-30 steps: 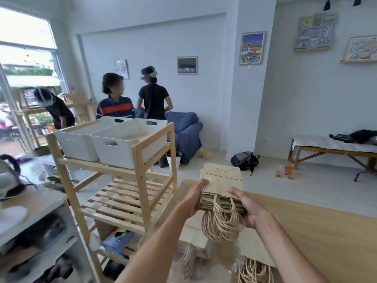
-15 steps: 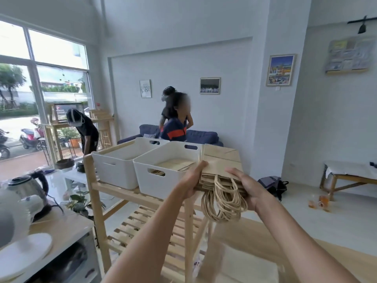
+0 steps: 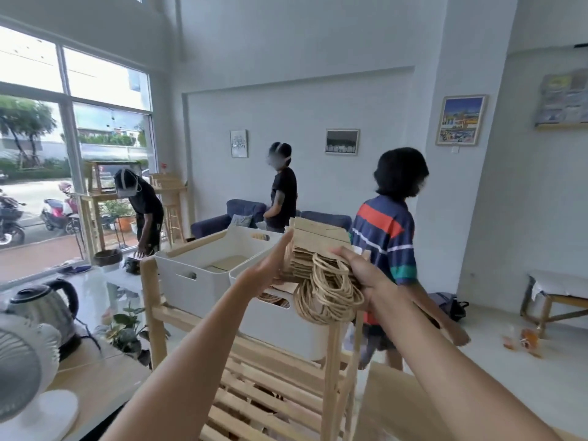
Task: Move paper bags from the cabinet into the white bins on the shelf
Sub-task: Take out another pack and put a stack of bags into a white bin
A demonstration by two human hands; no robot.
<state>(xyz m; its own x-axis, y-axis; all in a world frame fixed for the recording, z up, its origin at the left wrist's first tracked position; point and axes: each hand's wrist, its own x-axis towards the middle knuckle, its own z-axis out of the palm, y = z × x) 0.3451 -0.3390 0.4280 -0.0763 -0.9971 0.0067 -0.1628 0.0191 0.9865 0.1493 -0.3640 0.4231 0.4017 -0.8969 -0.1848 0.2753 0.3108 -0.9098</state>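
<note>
While three other people stand in the room behind, a stack of folded paper bags (image 3: pixel 318 249) is held in the air between two bare hands above a wooden shelf (image 3: pixel 331 374). The left hand (image 3: pixel 267 268) is pressed flat against the stack's left edge, its fingers (image 3: pixel 284 241) extended straight up along the paper rather than curled around it. The right hand (image 3: pixel 362 272) is closed on the stack from the right, with its thumb laid across the top near the bags' open ends; the fingers underneath are hidden by the bags. A thick bunch of twisted paper handles (image 3: pixel 327 294) is seen hanging from the near end of the stack, looping down in front of the right palm.

The stack is held directly over the nearer white bin (image 3: pixel 280 323) on the shelf's top tier, not touching its rim. Brown handles of bags already lying inside can be made out through that bin's hand slot. A second white bin (image 3: pixel 203 275) is set just beside it to the left, with flat brown paper visible on its floor. A kettle (image 3: pixel 47 307) and a small fan (image 3: pixel 22 370) are placed on a counter at the lower left.
</note>
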